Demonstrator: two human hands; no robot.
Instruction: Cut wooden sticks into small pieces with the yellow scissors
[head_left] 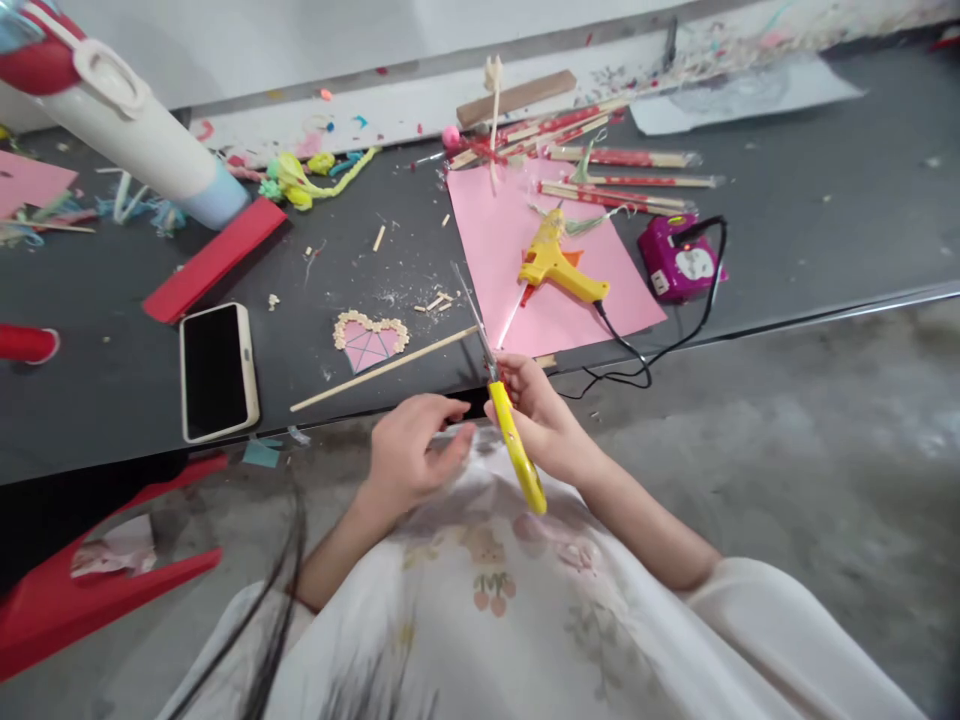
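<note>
My right hand [544,415] grips a pair of scissors [516,445] with yellow handles, its blades pointing away over the table edge. Nothing is in my left hand [416,450]; its thumb and fingers are apart, just off the table's front edge. A thin wooden stick [382,370] lies slantwise on the table, its far end close to the blades. Behind the stick is a pink paper heart [367,352] with blue lines, its upper rim covered with short stick pieces. Several cut bits [436,302] lie near the blades.
A yellow glue gun [559,262] rests on pink paper [480,225], its cord running to a purple power socket [679,262]. Wrapped sticks [622,157] lie behind. Leftward are a phone [217,372], a red box [214,258] and a tilted white bottle [142,125]. A red chair [112,590] stands below.
</note>
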